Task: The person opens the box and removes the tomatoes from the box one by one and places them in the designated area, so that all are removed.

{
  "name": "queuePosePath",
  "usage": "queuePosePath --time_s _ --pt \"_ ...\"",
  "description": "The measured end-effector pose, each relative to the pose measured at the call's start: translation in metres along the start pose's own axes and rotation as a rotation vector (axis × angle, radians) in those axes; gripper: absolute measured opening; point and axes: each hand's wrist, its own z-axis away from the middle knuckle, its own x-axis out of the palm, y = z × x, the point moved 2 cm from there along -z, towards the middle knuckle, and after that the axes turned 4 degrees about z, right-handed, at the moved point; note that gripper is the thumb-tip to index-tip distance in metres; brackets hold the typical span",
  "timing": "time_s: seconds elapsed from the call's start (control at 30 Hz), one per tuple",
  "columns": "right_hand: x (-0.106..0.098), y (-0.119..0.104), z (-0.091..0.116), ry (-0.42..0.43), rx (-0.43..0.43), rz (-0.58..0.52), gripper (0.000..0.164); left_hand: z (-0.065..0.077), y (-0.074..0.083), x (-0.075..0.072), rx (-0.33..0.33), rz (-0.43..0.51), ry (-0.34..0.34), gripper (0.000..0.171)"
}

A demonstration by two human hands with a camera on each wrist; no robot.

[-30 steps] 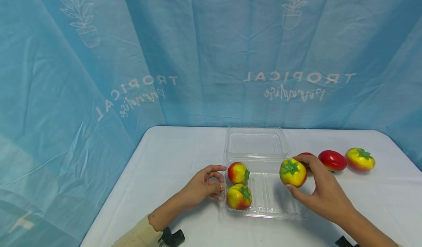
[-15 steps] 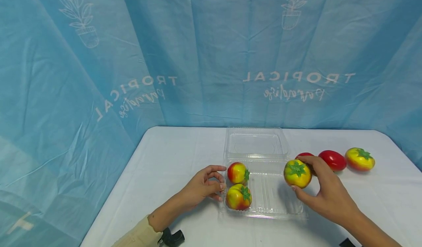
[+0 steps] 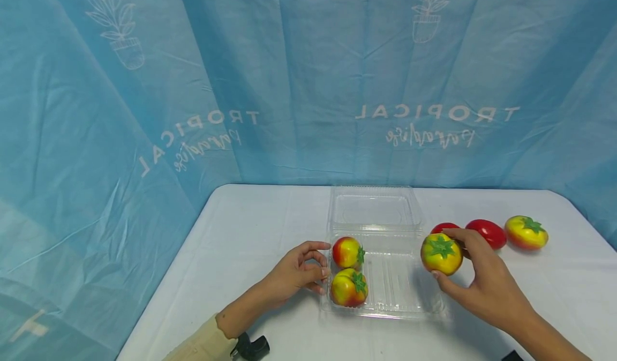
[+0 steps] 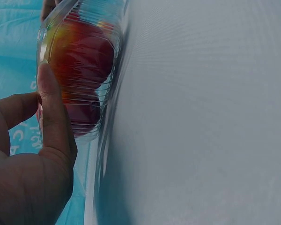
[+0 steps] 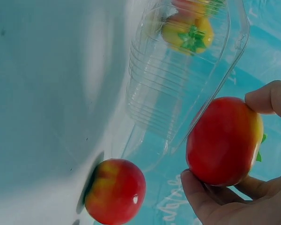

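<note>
A clear plastic clamshell container (image 3: 385,280) lies with its lid laid back on the white table. Two red-and-yellow tomatoes with green leafy tops, a rear tomato (image 3: 346,252) and a front tomato (image 3: 348,288), sit along its left side. At the left rim, my left hand (image 3: 301,270) pinches the container's edge between thumb and fingers, as the left wrist view shows. My right hand (image 3: 487,283) grips another tomato (image 3: 441,254) by its sides, raised over the container's right edge, green top facing the head camera. Its red underside (image 5: 220,140) shows in the right wrist view.
Behind the right hand lie a partly hidden red tomato (image 3: 444,227), a red tomato (image 3: 488,233) and a yellow-red tomato (image 3: 527,232). The lid (image 3: 375,208) reaches the table's back edge. A blue printed curtain (image 3: 308,82) hangs behind and to the left.
My right hand has shifted a little to the right with its tomato, from over the container to its right edge, uncovering more of the red tomato behind. The left hand has stayed put.
</note>
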Motion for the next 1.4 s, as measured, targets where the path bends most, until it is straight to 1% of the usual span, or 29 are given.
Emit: queuePosePath --time_s 0.23,0.73,0.9,1.03,1.23,1.4 --pt "-0.003 0.002 0.001 -0.004 0.014 -0.01 0.094 0.0 0.001 0.0 -0.002 -0.002 -0.003 0.058" --pt "-0.007 0.005 0.004 0.005 0.016 0.003 0.094 0.001 0.002 -0.001 -0.005 0.005 -0.002 0.06" --pt "-0.007 0.008 0.004 -0.013 0.045 0.019 0.095 0.001 0.002 -0.001 -0.004 -0.002 -0.001 0.059" --pt "-0.008 0.011 0.005 -0.02 0.059 0.017 0.094 0.001 0.002 -0.001 -0.004 -0.005 0.0 0.059" --pt "-0.01 0.015 0.008 -0.012 0.049 -0.012 0.092 0.002 0.002 0.0 -0.001 -0.005 0.001 0.058" --pt "-0.01 0.018 0.01 -0.009 0.051 -0.011 0.088 0.002 0.002 0.0 -0.002 -0.004 0.0 0.058"
